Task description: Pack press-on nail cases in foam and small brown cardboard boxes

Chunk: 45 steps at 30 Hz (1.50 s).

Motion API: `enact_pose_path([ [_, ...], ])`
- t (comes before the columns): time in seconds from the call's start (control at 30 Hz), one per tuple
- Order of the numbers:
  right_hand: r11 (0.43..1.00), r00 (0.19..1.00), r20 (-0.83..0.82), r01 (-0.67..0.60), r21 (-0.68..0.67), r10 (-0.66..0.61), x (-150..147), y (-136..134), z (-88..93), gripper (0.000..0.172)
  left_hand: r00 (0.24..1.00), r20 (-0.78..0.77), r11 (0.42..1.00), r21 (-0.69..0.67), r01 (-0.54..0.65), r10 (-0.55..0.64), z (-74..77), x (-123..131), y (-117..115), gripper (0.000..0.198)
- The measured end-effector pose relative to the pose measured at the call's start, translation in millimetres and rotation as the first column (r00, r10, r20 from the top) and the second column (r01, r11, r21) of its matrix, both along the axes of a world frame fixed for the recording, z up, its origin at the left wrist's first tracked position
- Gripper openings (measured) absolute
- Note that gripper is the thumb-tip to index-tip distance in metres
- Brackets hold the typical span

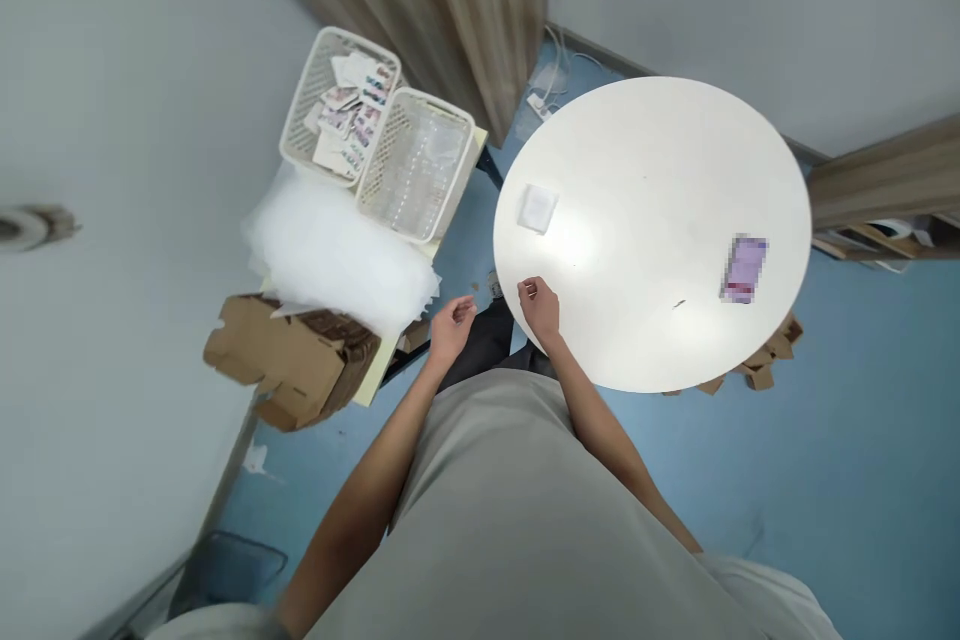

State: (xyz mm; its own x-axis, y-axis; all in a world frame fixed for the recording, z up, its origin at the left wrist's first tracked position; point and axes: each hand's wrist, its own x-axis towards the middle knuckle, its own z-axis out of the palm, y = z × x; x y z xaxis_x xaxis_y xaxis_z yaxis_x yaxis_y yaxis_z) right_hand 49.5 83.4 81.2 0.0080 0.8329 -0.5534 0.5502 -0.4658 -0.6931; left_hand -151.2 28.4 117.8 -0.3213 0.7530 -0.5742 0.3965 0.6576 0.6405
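Observation:
My left hand hangs in the gap between the side table and the round table, fingers loosely bent and a little apart, holding nothing. Over the near left edge of the white round table is my right hand, its fingers curled in, with nothing visible in it. A small clear square packet lies on the tabletop beyond my right hand. Farther right on the same table rests a purple item, blurred by pixelation. Neither hand touches these two things.
On the left side table, one white basket holds printed packets and another holds clear plastic pieces. White translucent sheets are piled nearer me, beside flattened brown cardboard boxes. A power strip lies on the floor.

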Motion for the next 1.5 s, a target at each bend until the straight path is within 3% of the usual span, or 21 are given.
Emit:
enact_pose_path([
  [0.13,0.997,0.993,-0.095,-0.076,0.004,0.077,-14,-10,3.8,0.016,0.963,-0.091,0.966,-0.032,-0.257,0.253,20.0,-27,-68,0.035],
  [0.23,0.994,0.982,-0.151,-0.111,0.015,0.112,-20,-17,8.4,0.017,0.899,-0.225,0.922,-0.008,-0.387,0.375,30.9,-61,-110,0.04],
  [0.33,0.993,0.974,-0.197,-0.11,0.038,0.115,-20,-27,12.9,0.022,0.838,-0.338,0.897,0.05,-0.438,0.428,35.3,-103,-138,0.043],
  [0.43,0.995,0.975,-0.206,-0.073,0.067,0.086,-17,-37,16.9,0.024,0.792,-0.426,0.886,0.052,-0.461,0.437,33.0,-148,-152,0.048],
  [0.57,0.993,0.982,-0.184,-0.014,0.117,0.036,-18,-51,24.6,0.024,0.781,-0.56,0.931,-0.043,-0.361,0.277,23.0,-199,-158,0.049],
  [0.73,0.986,0.987,-0.16,0.022,0.163,0.004,-33,-76,40.5,0.025,0.845,-0.518,0.985,-0.029,-0.171,0.132,7.0,-232,-167,0.045],
  [0.87,0.985,0.987,-0.158,0.024,0.172,0.003,-54,-105,51.9,0.029,0.875,-0.478,0.997,0.017,-0.08,0.079,-4.5,-244,-176,0.043],
  [1.07,0.989,0.992,-0.125,0.0,0.148,0.019,-84,-146,58.6,0.024,0.897,-0.441,0.999,0.041,0.009,0.01,-20.6,-262,-186,0.055],
  [1.37,0.979,0.997,-0.04,-0.058,0.195,0.067,-102,-168,71.4,0.027,0.826,-0.548,0.97,0.102,0.221,-0.13,-32.5,-272,-194,0.045],
  [1.5,0.977,0.994,-0.046,-0.087,0.196,0.098,-110,-179,67.8,0.025,0.832,-0.539,0.964,0.124,0.235,-0.134,-36.8,-274,-196,0.034],
])
